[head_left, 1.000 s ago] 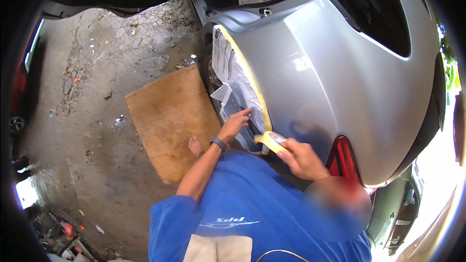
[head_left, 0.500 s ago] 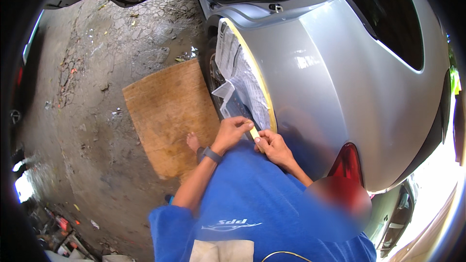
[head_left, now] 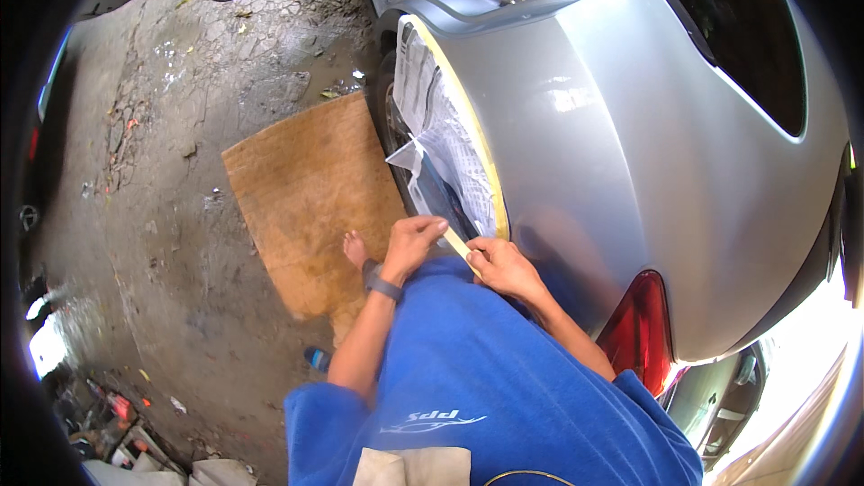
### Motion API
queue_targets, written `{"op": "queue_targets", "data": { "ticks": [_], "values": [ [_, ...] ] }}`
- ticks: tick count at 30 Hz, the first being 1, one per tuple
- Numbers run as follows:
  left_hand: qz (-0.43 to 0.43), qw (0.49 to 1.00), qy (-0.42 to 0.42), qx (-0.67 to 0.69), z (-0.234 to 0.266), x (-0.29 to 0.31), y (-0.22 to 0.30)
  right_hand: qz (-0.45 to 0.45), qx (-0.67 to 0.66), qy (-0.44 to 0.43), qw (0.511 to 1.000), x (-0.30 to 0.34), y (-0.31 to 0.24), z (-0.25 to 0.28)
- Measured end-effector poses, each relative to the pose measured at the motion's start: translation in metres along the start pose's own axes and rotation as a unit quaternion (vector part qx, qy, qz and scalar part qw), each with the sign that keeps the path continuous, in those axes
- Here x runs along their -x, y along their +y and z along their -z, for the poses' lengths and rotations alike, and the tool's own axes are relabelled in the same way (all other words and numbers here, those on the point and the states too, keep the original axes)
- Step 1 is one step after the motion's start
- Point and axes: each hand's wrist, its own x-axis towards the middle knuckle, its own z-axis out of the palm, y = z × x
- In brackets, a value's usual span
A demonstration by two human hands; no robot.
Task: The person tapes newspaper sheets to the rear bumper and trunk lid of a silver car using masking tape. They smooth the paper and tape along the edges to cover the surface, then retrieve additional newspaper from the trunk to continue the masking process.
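Between my hands stretches a short strip of pale yellow masking tape (head_left: 459, 242). My left hand (head_left: 415, 243), with a dark band on its wrist, pinches the strip's upper left end. My right hand (head_left: 507, 267) is closed around the other end; whether a roll sits inside it, I cannot tell. Just beyond the hands, newspaper sheets (head_left: 457, 139) cover the wheel arch of a silver car (head_left: 567, 153). A curved line of yellow tape (head_left: 483, 139) fixes their edge to the body panel. Part of the wheel (head_left: 392, 108) shows beside the paper.
A brown wooden board (head_left: 310, 198) lies on the wet, cracked ground left of the wheel, my bare foot (head_left: 355, 247) on it. The red tail light (head_left: 641, 328) is close to my right arm. Scattered debris (head_left: 121, 432) lies at the lower left. The car's door stands open ahead.
My hands have drawn farther apart, the left one moving left, and a longer piece of tape shows between them. The view has shifted slightly.
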Motion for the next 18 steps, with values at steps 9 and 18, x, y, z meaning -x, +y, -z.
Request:
{"op": "queue_targets", "data": {
  "ticks": [9,18],
  "values": [
    [-0.083,0.988,-0.088,0.091,-0.041,-0.039,-0.037,-0.034,0.007,0.157,0.987,-0.014,0.03,-0.016],
    [-0.163,0.986,0.003,0.018,-0.057,-0.04,-0.034,-0.016,0.09,0.269,0.959,-0.033,0.036,-0.03]
  ]
}}
